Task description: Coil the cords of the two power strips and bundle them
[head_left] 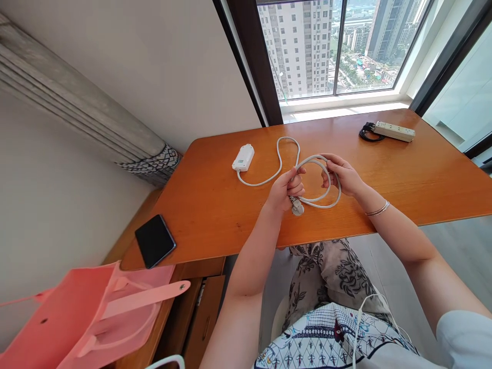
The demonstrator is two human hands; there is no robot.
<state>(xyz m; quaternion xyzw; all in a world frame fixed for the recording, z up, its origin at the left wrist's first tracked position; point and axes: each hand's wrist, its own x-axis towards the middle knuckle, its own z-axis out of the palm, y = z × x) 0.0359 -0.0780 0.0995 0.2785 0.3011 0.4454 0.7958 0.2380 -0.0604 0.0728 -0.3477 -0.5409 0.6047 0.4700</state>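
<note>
A white power cord [322,206] is gathered in loops between my two hands above the wooden desk. My left hand [287,188] is closed around the cord near its plug [297,206], which hangs just below the fist. On the other side of the loops, my right hand [341,173] grips the cord between thumb and fingers. From my left hand the cord runs in a curve across the desktop to a white power strip [243,158], which lies to the left.
The wooden desk [215,215] stands before a window. A beige power strip with a coiled black cord [395,131] lies at the far right. A black tablet or phone [155,241] rests near the left edge, above a pink bag [88,312]. A tied curtain [77,97] hangs at left.
</note>
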